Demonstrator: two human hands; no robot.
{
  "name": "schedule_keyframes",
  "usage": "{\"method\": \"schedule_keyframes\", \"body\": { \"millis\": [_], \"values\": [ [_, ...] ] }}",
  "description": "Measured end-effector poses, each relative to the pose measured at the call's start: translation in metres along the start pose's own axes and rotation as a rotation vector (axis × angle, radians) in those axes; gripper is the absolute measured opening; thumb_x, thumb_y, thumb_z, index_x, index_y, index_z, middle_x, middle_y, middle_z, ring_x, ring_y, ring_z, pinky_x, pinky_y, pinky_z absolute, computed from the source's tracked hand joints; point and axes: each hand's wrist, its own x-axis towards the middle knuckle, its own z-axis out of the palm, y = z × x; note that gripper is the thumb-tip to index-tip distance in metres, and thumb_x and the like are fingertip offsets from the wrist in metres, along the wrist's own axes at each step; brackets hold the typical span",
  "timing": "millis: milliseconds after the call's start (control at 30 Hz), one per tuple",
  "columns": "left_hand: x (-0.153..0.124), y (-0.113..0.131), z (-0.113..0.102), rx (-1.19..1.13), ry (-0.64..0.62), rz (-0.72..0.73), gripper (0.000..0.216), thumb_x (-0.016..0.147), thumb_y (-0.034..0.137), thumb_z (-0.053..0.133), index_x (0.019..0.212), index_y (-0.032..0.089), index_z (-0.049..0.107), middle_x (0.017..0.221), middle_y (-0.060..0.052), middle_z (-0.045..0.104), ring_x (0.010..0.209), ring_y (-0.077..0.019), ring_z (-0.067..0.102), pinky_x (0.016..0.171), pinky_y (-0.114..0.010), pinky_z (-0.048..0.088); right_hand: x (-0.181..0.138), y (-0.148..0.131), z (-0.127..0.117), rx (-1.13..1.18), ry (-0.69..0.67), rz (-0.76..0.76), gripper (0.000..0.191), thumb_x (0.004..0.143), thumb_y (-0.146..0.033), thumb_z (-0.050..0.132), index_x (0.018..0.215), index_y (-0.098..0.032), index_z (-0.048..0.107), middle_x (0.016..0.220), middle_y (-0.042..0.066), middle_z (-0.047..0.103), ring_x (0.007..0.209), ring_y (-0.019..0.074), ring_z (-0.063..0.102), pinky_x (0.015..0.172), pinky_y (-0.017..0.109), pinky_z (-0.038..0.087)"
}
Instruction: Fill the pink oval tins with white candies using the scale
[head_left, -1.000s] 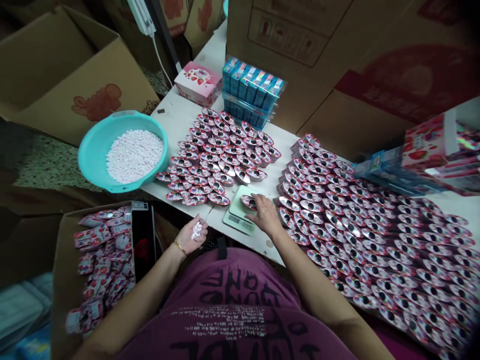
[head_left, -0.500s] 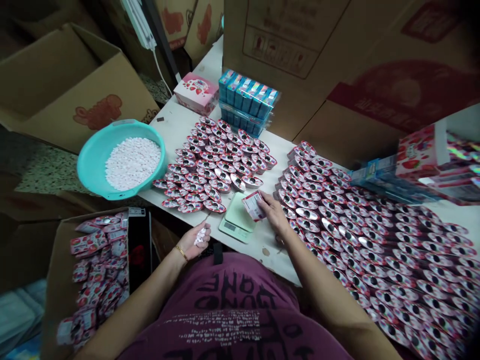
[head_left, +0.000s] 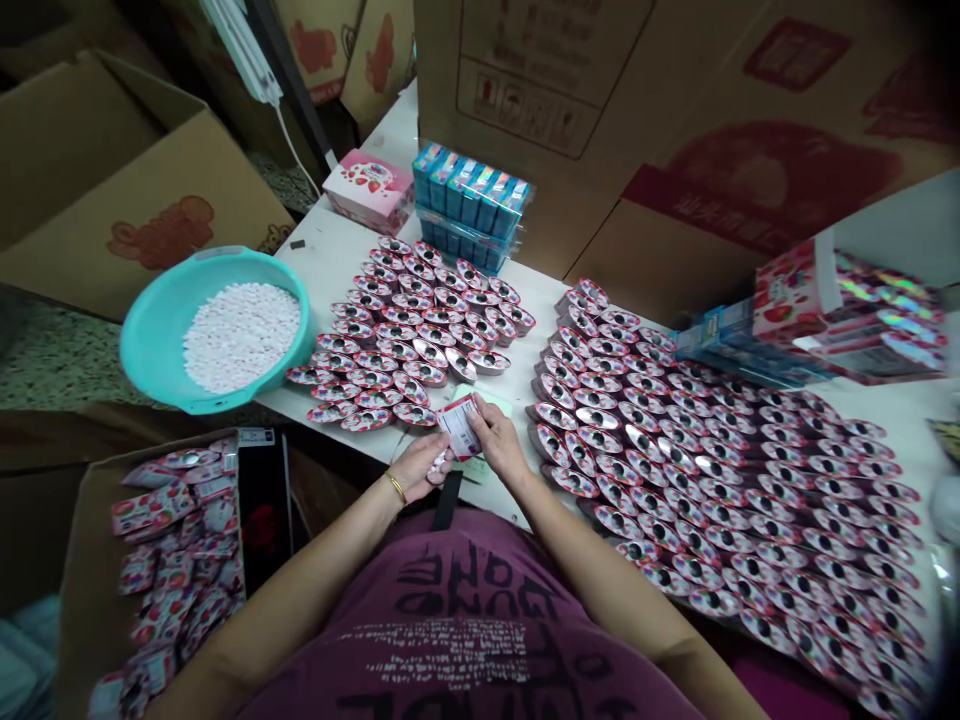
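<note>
My left hand [head_left: 420, 468] is curled round some small white tablets [head_left: 438, 463], which show between its fingers. My right hand [head_left: 498, 438] grips a small pink-and-white printed carton [head_left: 460, 430], tilted, with its lower left side meeting the left hand's fingers. Beneath the hands lies a pale green scale [head_left: 501, 404], mostly hidden by them and the carton. Many oval-ended printed cartons [head_left: 412, 316] with dark holes in their tops stand in rows just beyond. Another large group of the same cartons [head_left: 645, 440] fills the table to the right.
A turquoise basin [head_left: 142, 345] of white tablets [head_left: 240, 335] stands at the left. Below it, a cardboard box [head_left: 82, 560] holds filled-looking printed packs [head_left: 169, 555]. Blue packs [head_left: 469, 205] and a pink box [head_left: 370, 188] sit at the back, before a large carton [head_left: 600, 220].
My right hand has brought the printed carton left, off the scale's right side, to my left hand. The left hand has moved right and up to meet it. The view has shifted slightly.
</note>
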Motion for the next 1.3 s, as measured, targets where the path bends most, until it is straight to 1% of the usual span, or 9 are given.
{"method": "schedule_keyframes", "body": {
  "millis": [133, 300, 467, 667, 800, 933, 1133, 1233, 1300],
  "values": [
    [-0.004, 0.001, 0.003, 0.038, 0.021, 0.055, 0.028, 0.062, 0.031, 0.067, 0.066, 0.013, 0.046, 0.054, 0.003, 0.044, 0.038, -0.0016, 0.038, 0.030, -0.010, 0.015, -0.004, 0.003, 0.006, 0.372, 0.049, 0.170, 0.038, 0.077, -0.045, 0.044, 0.099, -0.020, 0.061, 0.085, 0.001, 0.064, 0.078, 0.0157, 0.056, 0.073, 0.029, 0.042],
    [-0.008, 0.003, -0.006, 0.052, 0.042, 0.050, 0.028, 0.062, 0.030, 0.067, 0.066, 0.012, 0.046, 0.052, 0.004, 0.042, 0.038, -0.0012, 0.036, 0.030, -0.010, 0.015, -0.003, 0.013, 0.018, 0.672, 0.127, 0.296, 0.031, 0.065, -0.040, 0.058, 0.086, -0.018, 0.064, 0.079, 0.001, 0.066, 0.066, 0.0138, 0.057, 0.063, 0.026, 0.043],
    [-0.009, 0.004, -0.016, 0.043, 0.045, 0.035, 0.028, 0.061, 0.030, 0.068, 0.066, 0.012, 0.046, 0.053, 0.004, 0.042, 0.039, -0.0012, 0.037, 0.031, -0.010, 0.015, -0.006, 0.011, 0.019, 0.743, 0.097, 0.364, 0.031, 0.063, -0.039, 0.060, 0.084, -0.016, 0.064, 0.075, 0.002, 0.066, 0.060, 0.0126, 0.055, 0.054, 0.024, 0.042],
    [-0.013, 0.007, -0.012, 0.085, 0.009, 0.077, 0.026, 0.064, 0.030, 0.066, 0.066, 0.012, 0.047, 0.054, 0.004, 0.042, 0.039, -0.0008, 0.036, 0.031, -0.010, 0.013, -0.009, 0.004, 0.012, 0.756, 0.048, 0.353, 0.031, 0.063, -0.037, 0.063, 0.086, -0.017, 0.064, 0.076, 0.001, 0.066, 0.061, 0.0127, 0.056, 0.058, 0.025, 0.043],
    [-0.009, 0.008, -0.017, 0.044, 0.031, 0.030, 0.027, 0.061, 0.029, 0.068, 0.067, 0.012, 0.047, 0.053, 0.004, 0.041, 0.039, -0.0008, 0.036, 0.031, -0.010, 0.014, -0.009, 0.002, 0.012, 0.759, 0.032, 0.376, 0.033, 0.062, -0.038, 0.063, 0.086, -0.017, 0.064, 0.076, 0.002, 0.066, 0.060, 0.0131, 0.055, 0.055, 0.025, 0.043],
    [0.000, 0.006, -0.024, -0.039, -0.036, -0.009, 0.026, 0.061, 0.027, 0.068, 0.069, 0.012, 0.047, 0.053, 0.005, 0.041, 0.040, -0.0007, 0.036, 0.032, -0.009, 0.016, -0.009, -0.001, 0.010, 0.768, 0.044, 0.370, 0.029, 0.062, -0.037, 0.062, 0.083, -0.017, 0.064, 0.076, 0.002, 0.066, 0.061, 0.0126, 0.055, 0.056, 0.024, 0.042],
    [0.018, 0.000, -0.018, -0.126, -0.158, -0.025, 0.025, 0.066, 0.029, 0.065, 0.077, 0.013, 0.049, 0.055, 0.005, 0.041, 0.039, -0.0002, 0.034, 0.031, -0.008, 0.019, -0.003, -0.001, 0.006, 0.533, 0.175, 0.273, 0.024, 0.067, -0.028, 0.056, 0.088, -0.018, 0.063, 0.081, 0.002, 0.065, 0.065, 0.0129, 0.055, 0.064, 0.027, 0.044],
    [0.024, -0.001, -0.014, -0.174, -0.193, -0.047, 0.022, 0.068, 0.029, 0.063, 0.075, 0.013, 0.048, 0.052, 0.006, 0.037, 0.038, -0.0006, 0.034, 0.031, -0.008, 0.021, 0.001, -0.007, -0.005, 0.144, 0.229, 0.064, 0.020, 0.072, -0.024, 0.051, 0.086, -0.020, 0.064, 0.082, 0.004, 0.064, 0.073, 0.0153, 0.056, 0.071, 0.030, 0.044],
    [0.027, 0.000, -0.014, -0.215, -0.215, -0.071, 0.022, 0.068, 0.029, 0.063, 0.074, 0.014, 0.048, 0.051, 0.006, 0.035, 0.038, -0.0007, 0.033, 0.030, -0.008, 0.020, 0.002, -0.014, -0.015, -0.123, 0.151, -0.127, 0.022, 0.074, -0.020, 0.048, 0.089, -0.021, 0.065, 0.088, 0.004, 0.063, 0.082, 0.0163, 0.056, 0.078, 0.031, 0.043]
  ]
}}
